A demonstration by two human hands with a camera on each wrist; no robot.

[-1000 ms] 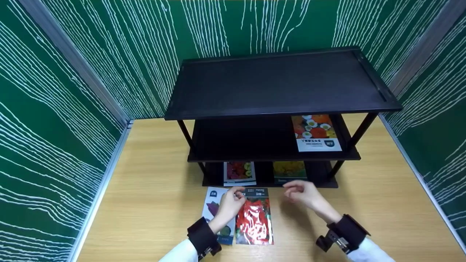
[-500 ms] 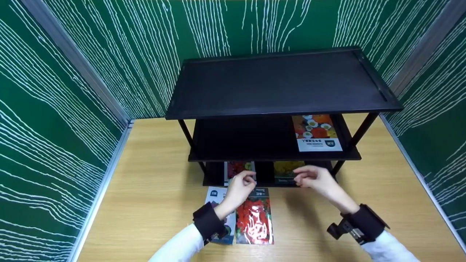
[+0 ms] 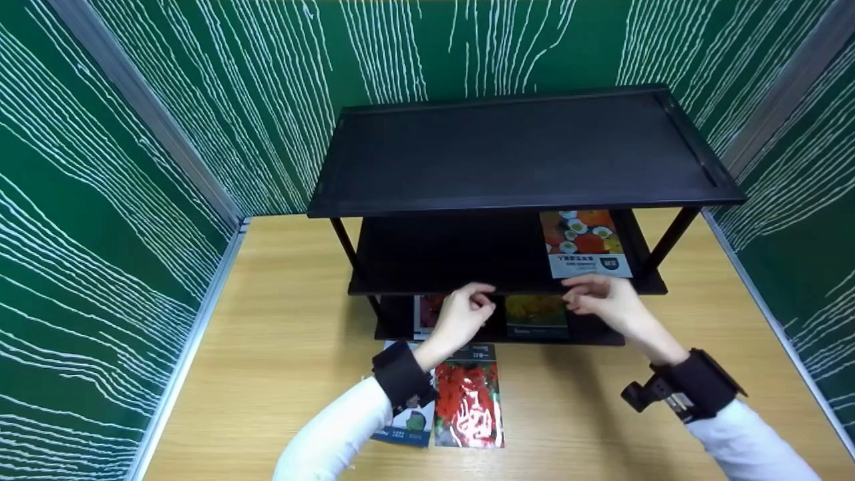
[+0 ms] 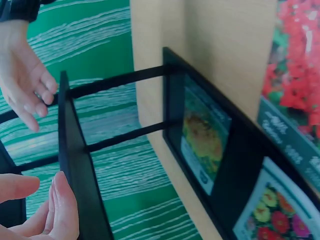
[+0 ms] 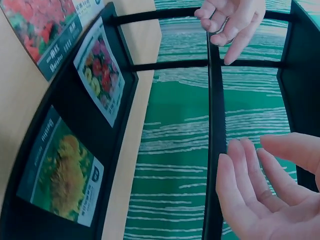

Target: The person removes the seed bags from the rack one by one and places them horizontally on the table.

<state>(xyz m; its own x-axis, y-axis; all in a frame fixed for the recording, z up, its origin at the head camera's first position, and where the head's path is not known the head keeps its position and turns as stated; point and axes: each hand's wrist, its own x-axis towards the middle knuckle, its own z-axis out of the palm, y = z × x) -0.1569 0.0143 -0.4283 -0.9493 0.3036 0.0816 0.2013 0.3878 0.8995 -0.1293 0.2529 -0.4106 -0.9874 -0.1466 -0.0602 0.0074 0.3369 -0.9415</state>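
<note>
My left hand (image 3: 462, 315) hovers at the front edge of the black rack's middle shelf (image 3: 447, 254), fingers loosely bent and holding nothing. Farther right, my right hand (image 3: 606, 302) is at the same edge, overlapping the bottom of a seed packet with orange and white flowers (image 3: 580, 234). In the right wrist view its relaxed fingers (image 5: 235, 170) lie right beside the shelf board, with no object in them. On the bottom shelf lie a yellow-flower seed packet (image 5: 67, 180) and a packet with red and pink flowers (image 5: 102, 70), the latter partly behind my left hand in the head view.
On the wooden table (image 3: 280, 321), before the rack, lie a red-flower seed packet (image 3: 469, 404) and a white and blue vegetable packet (image 3: 409, 427), half covered by my left forearm. The rack's top board (image 3: 521, 150) overhangs the middle shelf. Green walls surround the table.
Both hands have moved up and to the right, from over the table packets and the lower shelf to the middle shelf's front edge. The packets stay where they were.
</note>
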